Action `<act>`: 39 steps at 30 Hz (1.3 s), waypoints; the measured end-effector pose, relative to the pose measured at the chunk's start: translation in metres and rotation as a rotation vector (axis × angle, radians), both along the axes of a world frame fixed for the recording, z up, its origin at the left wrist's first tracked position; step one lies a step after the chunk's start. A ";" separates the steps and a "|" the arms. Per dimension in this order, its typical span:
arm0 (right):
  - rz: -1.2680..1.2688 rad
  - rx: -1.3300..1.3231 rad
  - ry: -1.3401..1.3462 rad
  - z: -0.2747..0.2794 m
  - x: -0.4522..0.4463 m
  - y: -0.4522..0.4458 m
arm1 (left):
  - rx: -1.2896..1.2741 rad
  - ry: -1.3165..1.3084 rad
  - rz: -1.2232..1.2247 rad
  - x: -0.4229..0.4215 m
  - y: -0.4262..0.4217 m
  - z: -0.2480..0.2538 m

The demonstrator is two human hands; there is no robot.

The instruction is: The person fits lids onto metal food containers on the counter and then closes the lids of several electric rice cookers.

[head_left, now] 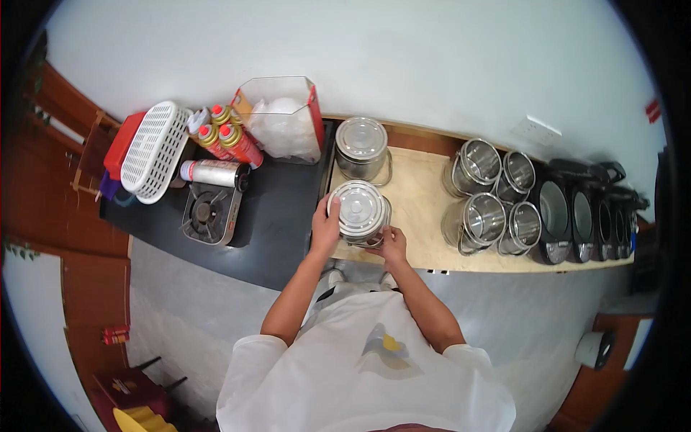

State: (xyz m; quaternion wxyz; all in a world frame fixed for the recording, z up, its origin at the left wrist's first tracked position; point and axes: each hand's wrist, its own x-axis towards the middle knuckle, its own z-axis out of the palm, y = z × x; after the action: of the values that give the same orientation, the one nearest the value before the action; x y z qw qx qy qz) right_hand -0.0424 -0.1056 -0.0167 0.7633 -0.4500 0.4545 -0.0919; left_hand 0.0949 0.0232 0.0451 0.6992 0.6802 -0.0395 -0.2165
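A round stainless steel pot with a lid [361, 207] stands on the pale wooden tabletop near its front left. My left hand [325, 229] wraps round the left side of this pot, thumb near the lid's rim. Lower on its right side, my right hand [391, 246] grips the pot by its edge, close to the wire handle; its fingertips are partly hidden. Just behind stands a second lidded steel pot [361, 147], its handle hanging to the right and touched by neither hand.
To the right are several open steel pots [481, 219] and black-cased containers [554, 216]. On the dark counter [277, 230] at left stand a portable gas stove [209, 214], gas canisters [234, 144], a white basket [155, 151] and a clear bin [281, 129] holding plastic bags.
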 end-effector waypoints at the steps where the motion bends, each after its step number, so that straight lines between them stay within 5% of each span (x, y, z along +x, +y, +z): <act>1: -0.017 0.006 -0.010 -0.005 0.001 -0.003 | 0.108 -0.154 0.027 -0.006 0.002 -0.002; 5: 0.067 -0.186 -0.011 -0.013 0.002 -0.005 | 0.309 -0.541 0.124 -0.046 0.007 0.037; 7: 0.342 -0.640 0.080 -0.018 0.001 -0.014 | 0.295 -0.741 0.121 -0.059 0.013 0.056; 8: 0.350 -0.644 0.080 -0.023 0.001 -0.018 | 0.294 -0.738 0.129 -0.063 0.014 0.066; 10: 0.410 -1.114 0.164 -0.034 0.003 -0.023 | 0.288 -0.902 0.108 -0.073 0.016 0.098; 14: 0.388 -1.030 0.116 -0.042 -0.001 -0.023 | -0.014 -0.775 -0.113 -0.087 0.028 0.156; 17: 0.397 -0.575 0.289 -0.078 -0.002 -0.032 | -0.292 -0.804 -0.432 -0.097 0.041 0.209; 23: 0.373 -0.293 0.272 -0.031 0.013 -0.019 | -0.772 -1.147 -0.339 -0.107 0.043 0.275; 30: 0.532 -0.483 0.241 -0.017 0.026 -0.032 | -0.941 -1.117 -0.123 -0.115 0.062 0.293; 32: 0.678 -0.630 0.309 -0.007 0.029 -0.038 | -0.785 -1.350 -0.009 -0.115 0.056 0.286; 36: 0.723 -0.760 0.379 -0.009 0.035 -0.051 | -0.928 -1.097 -0.041 -0.115 0.064 0.294; 38: 0.795 -0.937 0.455 -0.014 0.038 -0.056 | -0.823 -1.303 0.303 -0.116 0.046 0.290; 39: 0.812 -1.082 0.415 -0.032 0.033 -0.064 | -0.835 -1.297 0.288 -0.121 0.048 0.294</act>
State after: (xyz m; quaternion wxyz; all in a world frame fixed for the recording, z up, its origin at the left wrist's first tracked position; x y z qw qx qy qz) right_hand -0.0096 -0.1691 -0.0486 0.3041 -0.9083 0.2773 0.0750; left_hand -0.0262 0.0709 0.3396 0.7555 0.3502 -0.4295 0.3495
